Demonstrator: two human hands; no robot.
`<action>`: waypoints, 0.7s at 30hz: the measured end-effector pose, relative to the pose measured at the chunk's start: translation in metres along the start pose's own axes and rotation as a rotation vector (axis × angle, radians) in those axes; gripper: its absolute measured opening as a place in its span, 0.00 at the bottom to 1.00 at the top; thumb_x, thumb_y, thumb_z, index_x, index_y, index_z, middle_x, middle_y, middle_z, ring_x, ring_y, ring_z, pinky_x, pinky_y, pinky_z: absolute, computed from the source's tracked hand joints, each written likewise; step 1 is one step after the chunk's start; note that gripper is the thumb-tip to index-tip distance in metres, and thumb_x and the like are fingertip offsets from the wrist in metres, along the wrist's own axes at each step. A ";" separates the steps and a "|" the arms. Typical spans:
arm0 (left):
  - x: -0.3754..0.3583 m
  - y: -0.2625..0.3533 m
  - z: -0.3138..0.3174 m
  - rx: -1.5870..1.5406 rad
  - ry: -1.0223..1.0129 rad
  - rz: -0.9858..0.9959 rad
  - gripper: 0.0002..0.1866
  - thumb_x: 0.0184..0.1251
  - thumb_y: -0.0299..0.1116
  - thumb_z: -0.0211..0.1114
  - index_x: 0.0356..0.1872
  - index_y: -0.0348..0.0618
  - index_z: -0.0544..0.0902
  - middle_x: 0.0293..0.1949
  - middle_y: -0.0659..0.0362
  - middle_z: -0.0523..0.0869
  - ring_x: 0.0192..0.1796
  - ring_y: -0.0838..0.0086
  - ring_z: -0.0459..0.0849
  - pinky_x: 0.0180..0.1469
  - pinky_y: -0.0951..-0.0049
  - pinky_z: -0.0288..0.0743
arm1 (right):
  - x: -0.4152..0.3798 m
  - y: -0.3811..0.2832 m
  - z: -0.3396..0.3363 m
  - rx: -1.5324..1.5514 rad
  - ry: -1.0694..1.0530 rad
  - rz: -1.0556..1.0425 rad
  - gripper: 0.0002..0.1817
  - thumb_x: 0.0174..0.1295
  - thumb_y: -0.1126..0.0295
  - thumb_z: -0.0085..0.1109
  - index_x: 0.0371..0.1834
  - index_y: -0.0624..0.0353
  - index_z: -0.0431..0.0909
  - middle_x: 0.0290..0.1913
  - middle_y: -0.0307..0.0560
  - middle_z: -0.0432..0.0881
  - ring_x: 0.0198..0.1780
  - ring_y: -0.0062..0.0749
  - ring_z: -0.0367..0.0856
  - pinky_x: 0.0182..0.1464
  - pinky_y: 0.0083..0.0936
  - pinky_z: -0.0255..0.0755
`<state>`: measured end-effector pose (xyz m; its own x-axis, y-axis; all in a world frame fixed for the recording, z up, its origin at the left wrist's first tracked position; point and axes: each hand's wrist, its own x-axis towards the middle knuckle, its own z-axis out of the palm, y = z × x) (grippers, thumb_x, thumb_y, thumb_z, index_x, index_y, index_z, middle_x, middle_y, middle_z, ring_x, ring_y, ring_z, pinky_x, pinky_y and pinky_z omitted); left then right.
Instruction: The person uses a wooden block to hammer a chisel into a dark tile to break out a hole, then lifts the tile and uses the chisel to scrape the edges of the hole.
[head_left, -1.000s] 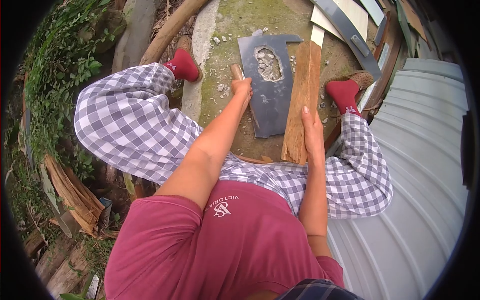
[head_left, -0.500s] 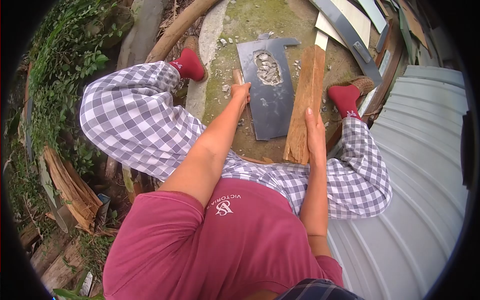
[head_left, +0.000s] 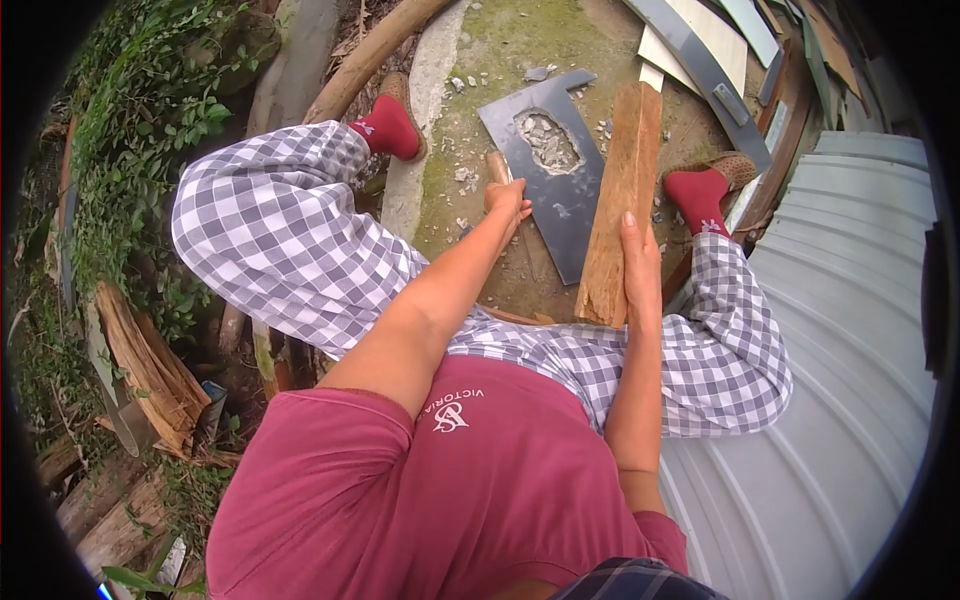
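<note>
My left hand (head_left: pixel 508 200) is closed around a short wooden handle (head_left: pixel 498 168), whose rounded end sticks out beyond the fist. What the handle belongs to is hidden. The knuckles are right at the left edge of a dark grey flat board (head_left: pixel 560 205), which lies on the ground with broken grey stone chips (head_left: pixel 550 142) heaped on it. In my right hand (head_left: pixel 641 268) is a long, rough wooden plank (head_left: pixel 622 190), gripped near its close end, thumb on top. The plank overlaps the board's right side.
Mossy concrete (head_left: pixel 490 60) between my feet carries scattered stone bits. Grey and white offcut panels (head_left: pixel 705 45) are piled at the far right, near my shoe. Corrugated metal sheeting (head_left: pixel 840 330) covers the right side. Logs (head_left: pixel 375 50), split wood (head_left: pixel 150 365) and leafy plants (head_left: pixel 150 130) lie left.
The dark board has turned, its close end swinging right and partly under the plank in view. My left hand has shifted right with the handle. The right hand keeps its hold.
</note>
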<state>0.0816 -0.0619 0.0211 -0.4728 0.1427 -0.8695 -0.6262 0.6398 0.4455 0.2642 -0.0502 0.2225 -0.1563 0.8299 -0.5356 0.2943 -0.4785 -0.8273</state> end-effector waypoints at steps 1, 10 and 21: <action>-0.004 0.003 0.003 -0.025 0.037 -0.006 0.16 0.53 0.32 0.68 0.38 0.32 0.76 0.27 0.51 0.82 0.20 0.71 0.81 0.17 0.70 0.77 | 0.001 0.002 0.000 -0.022 0.009 -0.018 0.34 0.66 0.44 0.48 0.61 0.66 0.68 0.50 0.54 0.77 0.52 0.34 0.74 0.55 0.29 0.66; 0.001 0.089 -0.003 -0.347 -0.018 0.433 0.16 0.56 0.35 0.69 0.36 0.39 0.71 0.26 0.58 0.75 0.21 0.74 0.75 0.21 0.73 0.74 | 0.004 0.006 -0.003 -0.014 0.034 -0.001 0.34 0.66 0.44 0.48 0.61 0.66 0.68 0.52 0.54 0.77 0.53 0.33 0.74 0.56 0.29 0.66; 0.002 0.138 0.024 -0.353 0.005 1.083 0.16 0.57 0.31 0.68 0.40 0.36 0.71 0.31 0.59 0.76 0.27 0.76 0.78 0.31 0.73 0.78 | 0.000 0.004 0.004 -0.047 0.010 -0.010 0.33 0.65 0.45 0.49 0.59 0.66 0.69 0.50 0.54 0.77 0.50 0.32 0.74 0.54 0.28 0.66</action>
<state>0.0094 0.0450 0.0761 -0.8734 0.4869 0.0090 -0.0267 -0.0663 0.9974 0.2611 -0.0532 0.2188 -0.1504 0.8376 -0.5252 0.3365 -0.4561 -0.8238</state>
